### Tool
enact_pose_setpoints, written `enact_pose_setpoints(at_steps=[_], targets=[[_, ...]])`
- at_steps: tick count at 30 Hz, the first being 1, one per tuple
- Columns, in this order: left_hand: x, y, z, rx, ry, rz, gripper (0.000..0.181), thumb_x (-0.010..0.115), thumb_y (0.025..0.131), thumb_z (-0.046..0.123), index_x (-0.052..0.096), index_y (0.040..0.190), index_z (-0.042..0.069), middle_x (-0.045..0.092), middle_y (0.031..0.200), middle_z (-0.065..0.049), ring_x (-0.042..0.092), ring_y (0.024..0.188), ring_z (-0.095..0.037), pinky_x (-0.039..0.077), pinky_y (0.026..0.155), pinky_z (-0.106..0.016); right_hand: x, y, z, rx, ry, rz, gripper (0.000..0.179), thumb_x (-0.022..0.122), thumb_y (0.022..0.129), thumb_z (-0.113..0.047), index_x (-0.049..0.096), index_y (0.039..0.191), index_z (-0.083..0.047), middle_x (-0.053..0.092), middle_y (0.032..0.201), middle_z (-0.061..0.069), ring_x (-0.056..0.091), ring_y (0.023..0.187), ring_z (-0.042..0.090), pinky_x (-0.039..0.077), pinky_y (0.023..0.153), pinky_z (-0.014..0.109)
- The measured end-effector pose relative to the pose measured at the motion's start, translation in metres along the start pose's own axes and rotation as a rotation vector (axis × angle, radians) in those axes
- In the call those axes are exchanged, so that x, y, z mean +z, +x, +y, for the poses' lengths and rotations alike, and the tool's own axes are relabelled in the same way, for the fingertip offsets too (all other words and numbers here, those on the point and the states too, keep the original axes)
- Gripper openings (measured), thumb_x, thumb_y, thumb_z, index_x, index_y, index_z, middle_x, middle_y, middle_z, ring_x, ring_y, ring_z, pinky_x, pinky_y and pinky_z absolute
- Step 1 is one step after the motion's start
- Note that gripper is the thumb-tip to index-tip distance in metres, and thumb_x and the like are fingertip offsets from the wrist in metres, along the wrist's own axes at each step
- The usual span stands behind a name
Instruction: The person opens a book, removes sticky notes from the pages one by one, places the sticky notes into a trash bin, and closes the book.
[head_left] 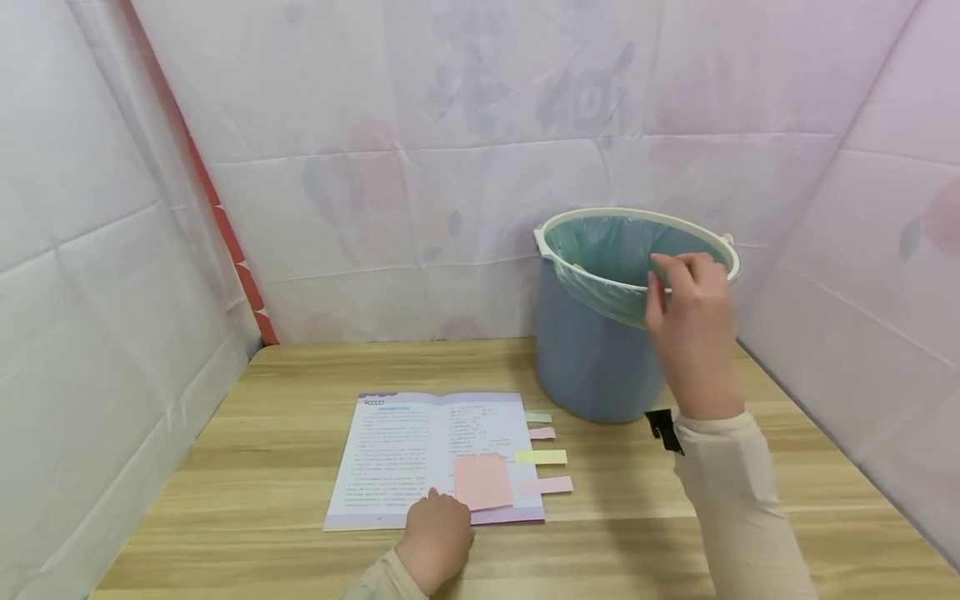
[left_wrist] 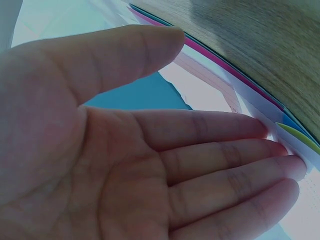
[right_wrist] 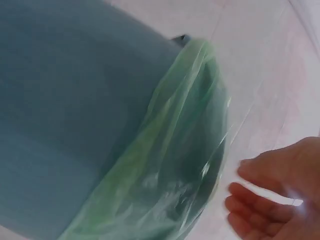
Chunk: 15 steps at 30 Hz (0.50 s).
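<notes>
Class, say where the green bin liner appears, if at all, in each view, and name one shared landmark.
Head: green liner right of centre, lining the bin and folded over its rim.
Left wrist: not in it.
Right wrist: liner slanting from upper middle to bottom edge.
Landmark, head and right wrist only: the blue bin.

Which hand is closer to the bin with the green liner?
Right. The right hand is up by the rim of the bin; the left hand is farther off, at the near edge of the open book.
</notes>
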<state>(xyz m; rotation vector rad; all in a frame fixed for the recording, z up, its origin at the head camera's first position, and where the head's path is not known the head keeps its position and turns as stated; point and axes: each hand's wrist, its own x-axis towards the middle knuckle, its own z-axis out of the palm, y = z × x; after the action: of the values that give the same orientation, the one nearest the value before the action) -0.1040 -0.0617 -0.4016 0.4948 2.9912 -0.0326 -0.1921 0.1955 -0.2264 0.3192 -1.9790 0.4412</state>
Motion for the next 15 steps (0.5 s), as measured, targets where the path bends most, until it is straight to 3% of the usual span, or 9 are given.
enact_pose_setpoints(at_steps=[4,8,11,15], targets=[[-0.001,-0.001,0.000,0.003,0.005,0.008,0.037,0.070,0.084,0.037,0.072,0.091,0.000,0.070,0.097,-0.016,0.065,0.100,-0.034,0.056,0.080,-0.042,0.012,-0.017,-0.018,-0.240,0.098,0.056,0.019,0.062,0.082,0.012,0.066,0.100,0.007,0.059,0.091,0.025,0.053,0.081,0.043,0.046,0.073,0.051],[-0.001,-0.002,0.000,0.009,0.009,0.019,0.036,0.070,0.083,0.037,0.072,0.088,0.001,0.070,0.094,-0.015,0.066,0.097,-0.033,0.056,0.076,-0.041,0.031,-0.041,-0.033,-0.406,0.183,-0.068,0.022,0.066,0.076,0.015,0.066,0.096,0.007,0.060,0.090,0.021,0.056,0.081,0.038,0.049,0.074,0.047],[-0.002,-0.002,0.001,0.008,0.008,0.012,0.036,0.070,0.084,0.037,0.072,0.089,0.001,0.070,0.094,-0.015,0.066,0.098,-0.032,0.056,0.076,-0.041,0.045,-0.059,-0.040,-0.433,0.226,-0.224,0.019,0.070,0.076,0.013,0.067,0.093,0.005,0.059,0.090,0.015,0.057,0.082,0.032,0.050,0.075,0.043],[-0.003,-0.002,0.002,-0.002,-0.006,-0.004,0.037,0.069,0.084,0.038,0.072,0.089,0.001,0.069,0.092,-0.014,0.066,0.095,-0.031,0.057,0.073,-0.041,0.058,-0.081,-0.047,-0.375,0.224,-0.485,0.014,0.072,0.078,0.008,0.068,0.088,0.000,0.058,0.085,0.007,0.055,0.078,0.023,0.051,0.068,0.035]])
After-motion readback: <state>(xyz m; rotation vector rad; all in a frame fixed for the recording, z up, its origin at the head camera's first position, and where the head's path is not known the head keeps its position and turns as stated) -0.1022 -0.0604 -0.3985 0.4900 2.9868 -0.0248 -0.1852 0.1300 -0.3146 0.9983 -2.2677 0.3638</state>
